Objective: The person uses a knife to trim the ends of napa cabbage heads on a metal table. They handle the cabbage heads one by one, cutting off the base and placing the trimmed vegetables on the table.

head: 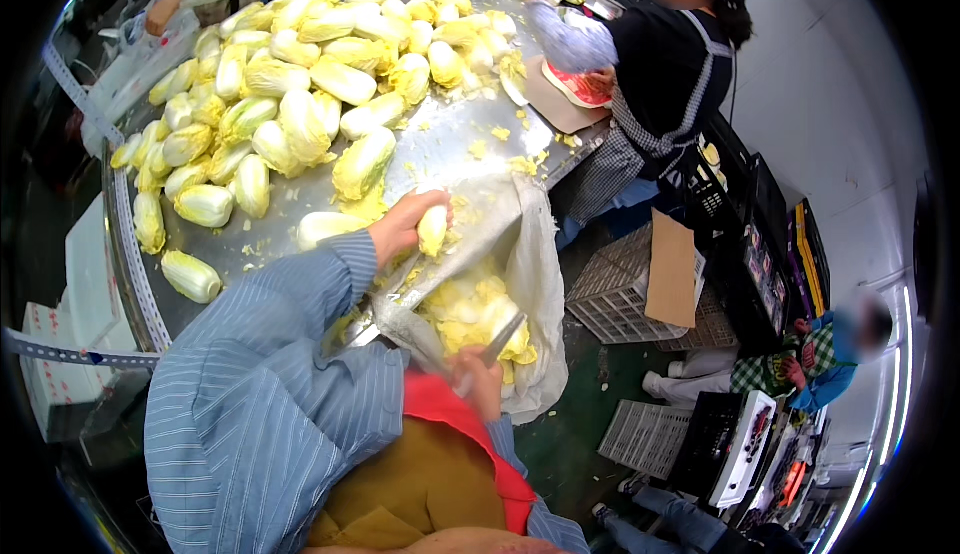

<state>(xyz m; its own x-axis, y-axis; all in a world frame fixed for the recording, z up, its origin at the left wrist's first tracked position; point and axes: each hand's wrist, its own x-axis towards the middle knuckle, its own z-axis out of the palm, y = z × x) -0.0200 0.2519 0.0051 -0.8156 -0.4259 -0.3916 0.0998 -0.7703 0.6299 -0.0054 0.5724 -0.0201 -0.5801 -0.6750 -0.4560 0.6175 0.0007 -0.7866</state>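
My left hand (pixel 409 225) grips a small, pale napa cabbage (pixel 433 230) above the near edge of the metal table (pixel 442 147). Lower down, my right hand (pixel 480 380) is closed around a knife (pixel 504 338), its blade angled up and to the right. Below the left hand a white woven sack (pixel 541 269) hangs open at the table edge, filled with yellow cabbage leaves (pixel 480 312). One whole cabbage (pixel 327 228) lies just left of my left hand, and another with loose outer leaves (pixel 364 162) is beyond it. The knife handle is mostly hidden by my fingers.
A large heap of napa cabbages (pixel 304 77) covers the table's far left. A co-worker in an apron (pixel 660 81) stands at its right side. Plastic crates (pixel 611 284) with cardboard (pixel 671 269) stand on the floor at right. Another person (pixel 806 359) is farther right.
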